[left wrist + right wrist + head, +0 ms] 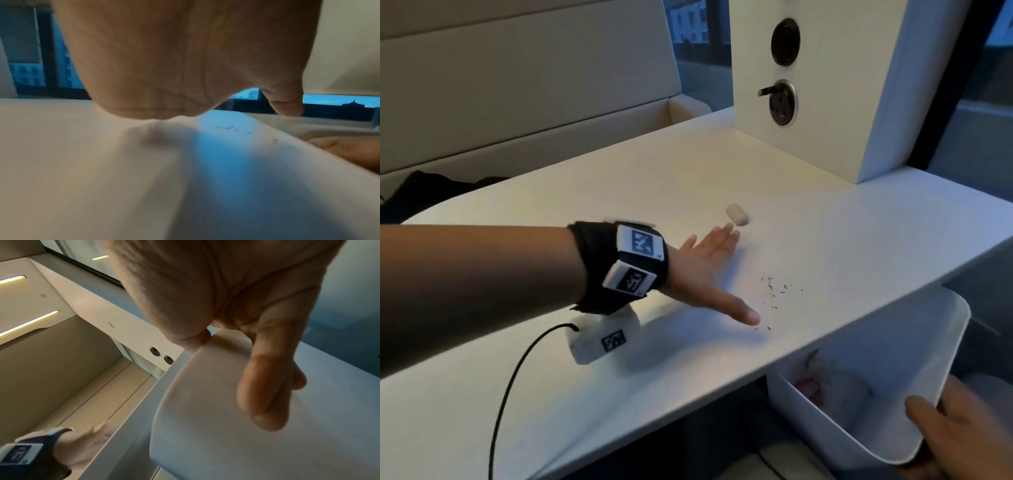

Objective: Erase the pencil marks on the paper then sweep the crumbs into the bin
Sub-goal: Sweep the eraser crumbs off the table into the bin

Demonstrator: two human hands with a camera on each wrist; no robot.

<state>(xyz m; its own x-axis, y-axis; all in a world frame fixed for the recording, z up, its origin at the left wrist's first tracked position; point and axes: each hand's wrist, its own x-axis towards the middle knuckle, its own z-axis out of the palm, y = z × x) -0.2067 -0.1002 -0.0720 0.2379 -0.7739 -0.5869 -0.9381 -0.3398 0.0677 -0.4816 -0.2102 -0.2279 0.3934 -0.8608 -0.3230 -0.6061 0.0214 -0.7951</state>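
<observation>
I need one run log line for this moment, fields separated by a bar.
phase: sweeping | left hand: flat on table beside crumbs | right hand: holds bin below table edge | eraser: lying on table

White table [619, 178], white bin [914, 346], dark crumbs [774, 291], pale grey eraser [737, 214]

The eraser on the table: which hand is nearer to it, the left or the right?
Left. The left hand lies flat on the table, fingertips just short of the eraser. The right hand holds the bin below the table edge, far away.

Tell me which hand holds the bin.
The right hand grips the white bin below the table edge; the left hand lies flat beside the crumbs.
</observation>
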